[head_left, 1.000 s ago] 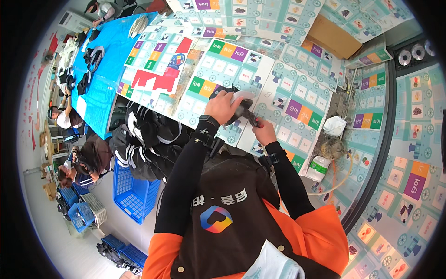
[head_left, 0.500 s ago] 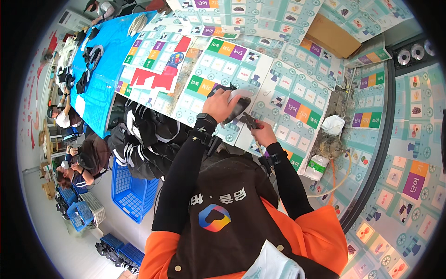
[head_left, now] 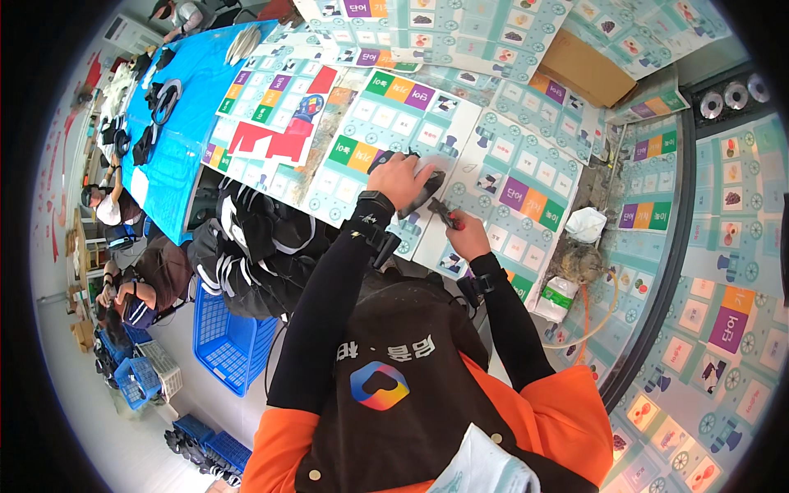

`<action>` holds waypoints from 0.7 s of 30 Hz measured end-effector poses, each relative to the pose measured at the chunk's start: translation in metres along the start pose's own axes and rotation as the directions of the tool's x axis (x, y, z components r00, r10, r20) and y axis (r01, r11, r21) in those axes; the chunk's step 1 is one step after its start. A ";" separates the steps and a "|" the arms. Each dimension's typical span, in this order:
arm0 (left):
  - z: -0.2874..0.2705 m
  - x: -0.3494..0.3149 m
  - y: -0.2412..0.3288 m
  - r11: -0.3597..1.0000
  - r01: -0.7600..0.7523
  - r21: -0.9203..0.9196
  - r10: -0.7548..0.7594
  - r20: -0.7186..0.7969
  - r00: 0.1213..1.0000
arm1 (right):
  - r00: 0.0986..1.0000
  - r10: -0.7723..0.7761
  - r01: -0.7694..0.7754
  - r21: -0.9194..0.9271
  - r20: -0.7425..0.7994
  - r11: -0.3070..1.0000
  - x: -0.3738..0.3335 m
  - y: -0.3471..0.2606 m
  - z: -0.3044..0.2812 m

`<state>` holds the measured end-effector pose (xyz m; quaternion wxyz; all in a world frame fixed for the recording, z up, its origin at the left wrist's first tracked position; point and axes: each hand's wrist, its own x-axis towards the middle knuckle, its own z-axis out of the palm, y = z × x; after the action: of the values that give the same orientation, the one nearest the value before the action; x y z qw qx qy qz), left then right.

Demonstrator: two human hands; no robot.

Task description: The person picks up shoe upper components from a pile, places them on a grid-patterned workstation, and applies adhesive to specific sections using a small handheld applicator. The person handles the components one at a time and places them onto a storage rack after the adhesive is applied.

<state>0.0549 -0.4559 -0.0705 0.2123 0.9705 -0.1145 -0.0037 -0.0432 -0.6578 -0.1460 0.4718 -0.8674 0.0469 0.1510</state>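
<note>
My left hand (head_left: 398, 182) is closed on a black-and-white piece (head_left: 427, 186) that looks like a shoe upper; the hand covers much of it. It is held over printed sheets (head_left: 374, 123) on the work table. Just to the right and nearer to me, my right hand (head_left: 468, 237) is wrapped round a dark hand tool (head_left: 445, 214). The tool's narrow end points up and left at the piece, and a small gap seems to lie between them. Its exact kind is too small to tell.
A heap of black items with white stripes (head_left: 255, 251) lies left of me, above a blue basket (head_left: 234, 341). A blue-covered table (head_left: 187, 94) stands farther left. Co-workers (head_left: 152, 283) are beyond it. A white packet (head_left: 557, 297) and a thin hose (head_left: 604, 324) are at right.
The black-and-white piece has turned slightly in my left hand. My right hand with the tool has shifted a little. A co-worker at left has lowered their hands.
</note>
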 end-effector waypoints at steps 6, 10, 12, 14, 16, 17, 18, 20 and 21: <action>-0.001 0.004 0.011 0.999 0.014 0.028 -0.016 0.052 0.999 | 0.995 -0.038 0.034 -0.036 -0.095 0.999 0.002 0.004 0.001; -0.001 0.001 0.004 1.000 -0.002 0.009 0.002 0.039 0.999 | 0.990 -0.032 0.025 -0.052 -0.135 0.998 -0.001 -0.001 0.000; -0.002 0.002 0.007 1.000 -0.003 -0.003 0.003 0.033 0.999 | 0.985 0.003 -0.007 -0.021 -0.172 1.000 -0.002 0.001 -0.002; -0.002 0.004 0.009 1.000 -0.001 0.008 0.000 0.046 0.999 | 0.994 -0.044 0.035 -0.089 -0.104 0.995 -0.003 0.006 -0.002; -0.001 0.005 0.008 1.000 0.003 0.019 -0.004 0.058 0.998 | 0.991 -0.023 0.011 -0.090 -0.135 0.996 -0.003 0.006 0.000; -0.001 0.004 0.007 1.000 -0.003 0.018 0.002 0.057 0.998 | 0.986 -0.004 -0.011 -0.090 -0.164 0.996 -0.004 0.004 0.001; -0.001 0.003 0.006 1.000 -0.008 0.018 0.007 0.057 0.998 | 0.987 -0.003 -0.011 -0.090 -0.162 0.996 -0.005 0.002 -0.001; 0.000 0.003 0.007 1.000 -0.011 0.019 0.010 0.051 0.999 | 0.978 0.039 -0.048 -0.034 -0.207 0.998 -0.006 -0.001 -0.003; -0.001 0.003 0.008 1.000 -0.015 0.020 0.014 0.045 0.999 | 0.977 0.040 -0.048 -0.035 -0.207 0.998 -0.006 0.001 -0.002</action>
<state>0.0566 -0.4632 -0.0665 0.1998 0.9714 -0.1265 -0.0226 -0.0490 -0.6604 -0.1434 0.4436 -0.8863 0.1118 0.0713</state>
